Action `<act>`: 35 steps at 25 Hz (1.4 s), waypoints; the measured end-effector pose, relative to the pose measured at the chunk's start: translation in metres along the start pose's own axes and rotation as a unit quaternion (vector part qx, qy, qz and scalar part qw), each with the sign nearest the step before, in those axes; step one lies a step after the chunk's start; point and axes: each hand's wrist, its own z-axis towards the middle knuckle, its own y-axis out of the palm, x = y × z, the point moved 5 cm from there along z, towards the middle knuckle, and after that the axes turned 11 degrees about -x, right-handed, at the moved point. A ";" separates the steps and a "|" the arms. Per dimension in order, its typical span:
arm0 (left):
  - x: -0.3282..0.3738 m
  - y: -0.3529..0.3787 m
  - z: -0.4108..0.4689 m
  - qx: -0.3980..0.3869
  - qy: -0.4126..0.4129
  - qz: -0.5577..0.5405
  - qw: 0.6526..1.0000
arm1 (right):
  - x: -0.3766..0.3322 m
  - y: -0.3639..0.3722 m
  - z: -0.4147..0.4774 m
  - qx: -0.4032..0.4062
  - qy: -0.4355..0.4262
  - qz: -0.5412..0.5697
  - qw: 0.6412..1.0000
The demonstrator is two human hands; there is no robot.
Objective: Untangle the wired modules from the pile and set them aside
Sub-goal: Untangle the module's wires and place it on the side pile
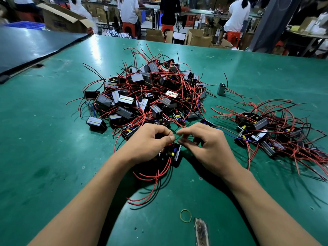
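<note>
A big pile of black wired modules (147, 93) with tangled red and black leads lies in the middle of the green table (44, 148). A smaller group of modules (266, 132) lies at the right. My left hand (147, 144) grips one black module (173, 153) near the front; its red leads trail toward me. My right hand (205, 144) is beside it with thumb and forefinger pinched together at a thin wire, which is hard to make out.
One lone module (221, 89) lies apart between the two heaps. A yellow rubber band (185, 215) and a worn patch (201, 231) sit near the front edge. A dark board (32, 47) covers the far left. Seated people and cardboard boxes fill the background.
</note>
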 end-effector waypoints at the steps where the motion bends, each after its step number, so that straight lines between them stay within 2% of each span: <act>1: 0.000 0.000 0.000 -0.004 -0.001 -0.003 1.000 | 0.000 0.000 -0.001 0.003 -0.013 -0.014 1.000; 7: 0.001 0.001 -0.002 -0.021 0.001 -0.014 1.000 | -0.005 -0.001 -0.001 -0.004 -0.040 -0.067 0.997; 15: 0.002 0.002 -0.002 -0.012 0.004 -0.002 1.000 | -0.005 0.002 0.001 -0.049 0.008 -0.050 0.998; 18: 0.004 0.002 -0.002 0.020 0.018 0.046 0.999 | 0.002 0.009 0.002 -0.069 0.115 0.053 0.990; 22: 0.011 0.005 -0.002 0.043 0.046 0.109 0.992 | 0.013 0.019 0.003 -0.099 0.257 0.230 0.934; 24: 0.012 0.004 -0.002 0.048 0.049 0.102 0.992 | 0.015 0.018 0.001 -0.106 0.277 0.282 0.912; 27: 0.010 0.002 -0.003 0.039 0.040 0.097 0.994 | 0.011 0.011 0.000 -0.115 0.204 0.201 0.951; 30: 0.007 0.001 -0.002 0.027 0.021 0.076 0.997 | 0.003 0.000 0.002 -0.070 0.088 0.059 0.992; 35: 0.005 0.003 -0.001 0.014 0.001 0.033 0.999 | -0.004 -0.002 0.000 -0.040 -0.005 -0.029 0.999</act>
